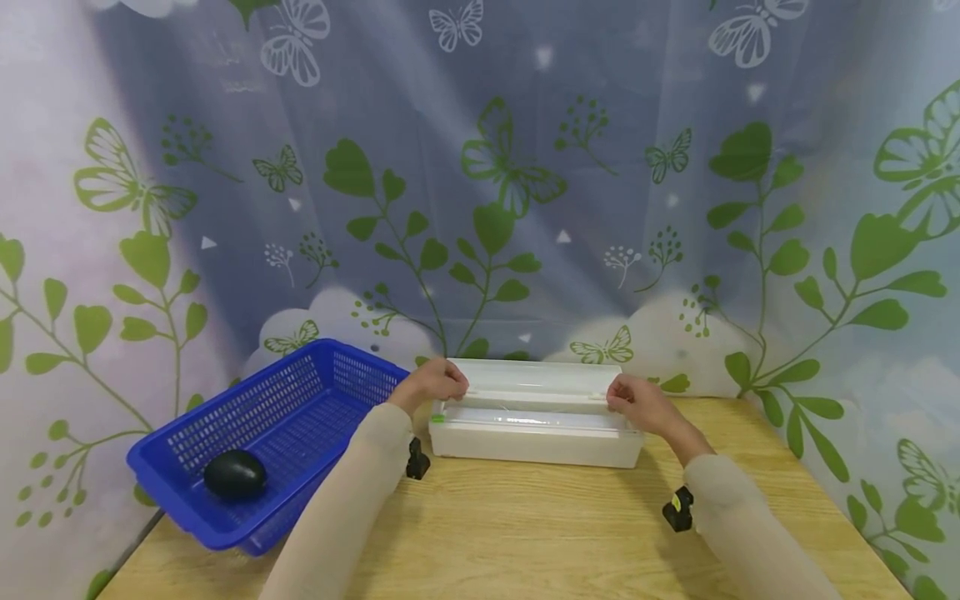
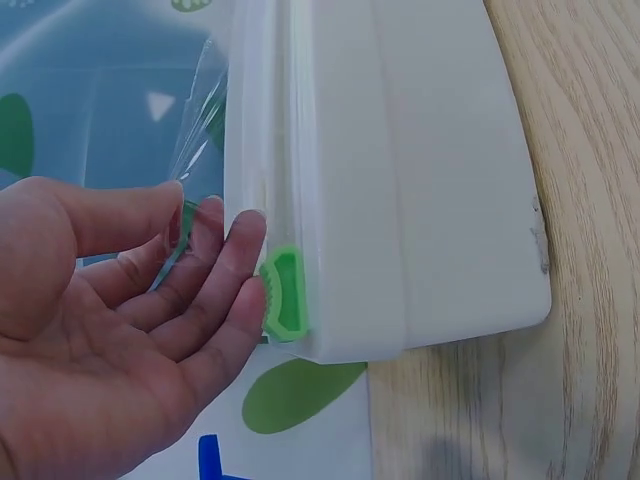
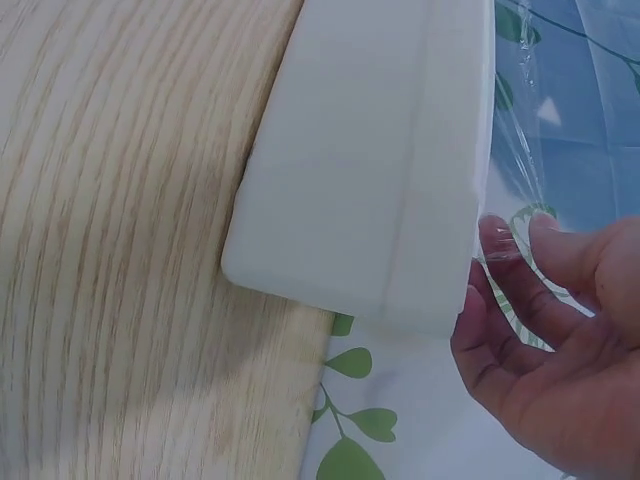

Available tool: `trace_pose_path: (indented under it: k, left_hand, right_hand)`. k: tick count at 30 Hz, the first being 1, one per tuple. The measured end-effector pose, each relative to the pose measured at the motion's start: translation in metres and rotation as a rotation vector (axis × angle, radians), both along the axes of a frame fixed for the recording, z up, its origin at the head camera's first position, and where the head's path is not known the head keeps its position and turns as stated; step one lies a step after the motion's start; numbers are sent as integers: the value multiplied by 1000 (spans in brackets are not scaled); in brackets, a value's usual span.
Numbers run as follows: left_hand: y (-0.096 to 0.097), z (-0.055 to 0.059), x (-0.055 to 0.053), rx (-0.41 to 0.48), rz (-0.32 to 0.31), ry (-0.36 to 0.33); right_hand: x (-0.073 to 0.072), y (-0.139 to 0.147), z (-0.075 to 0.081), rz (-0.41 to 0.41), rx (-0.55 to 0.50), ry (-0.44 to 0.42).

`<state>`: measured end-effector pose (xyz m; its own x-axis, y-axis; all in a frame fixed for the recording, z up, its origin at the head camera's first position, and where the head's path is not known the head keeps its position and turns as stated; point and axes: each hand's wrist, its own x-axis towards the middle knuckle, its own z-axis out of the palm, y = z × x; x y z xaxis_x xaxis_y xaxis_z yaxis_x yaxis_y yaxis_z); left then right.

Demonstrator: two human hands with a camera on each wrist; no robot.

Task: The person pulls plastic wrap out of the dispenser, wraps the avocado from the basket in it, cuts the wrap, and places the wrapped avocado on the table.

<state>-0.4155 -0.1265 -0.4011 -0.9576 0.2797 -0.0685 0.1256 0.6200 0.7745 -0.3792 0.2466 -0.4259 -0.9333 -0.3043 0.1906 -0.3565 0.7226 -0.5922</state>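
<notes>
A white cling film dispenser (image 1: 536,447) stands on the table with its lid (image 1: 536,372) raised at the back. At its left end my left hand (image 1: 432,382) pinches a corner of clear cling film (image 2: 203,115) between thumb and fingers. The little finger of that hand lies beside a green slider (image 2: 287,293) on the dispenser's edge. Opposite, my right hand (image 1: 642,405) pinches the film's other corner, with the fingertips close to the dispenser's right end. The film stretches upward, thin and wrinkled, from the fingers in both wrist views.
On the left is a blue plastic basket (image 1: 296,437) with a dark, oval, smooth object (image 1: 235,474) in it. The wooden table (image 1: 525,533) extends in front of the dispenser. A patterned curtain (image 1: 420,108) hangs close behind.
</notes>
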Motion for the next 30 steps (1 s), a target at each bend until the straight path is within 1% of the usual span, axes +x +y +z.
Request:
trace_pose_path:
  k: [5,10,13,18,24,30]
  left_hand:
    - [1,4,1,38,3,-35]
    - [-1,8,1,42,-6,-26]
    - [-2,9,0,67,-6,-30]
    - [-3,11,0,104,4,-51]
    - [-7,14,1,148,27,-79]
    - [-8,20,3,161,23,-49]
  right_hand:
    - [-1,0,2,-3,-22,-25]
    - [-3,3,4,-7,-45,-6]
    - [-5,4,6,-8,-53,12]
    - [-3,4,10,-26,-78,27]
    - [0,4,17,-33,-137,16]
    - [2,4,21,-44,-184,-16]
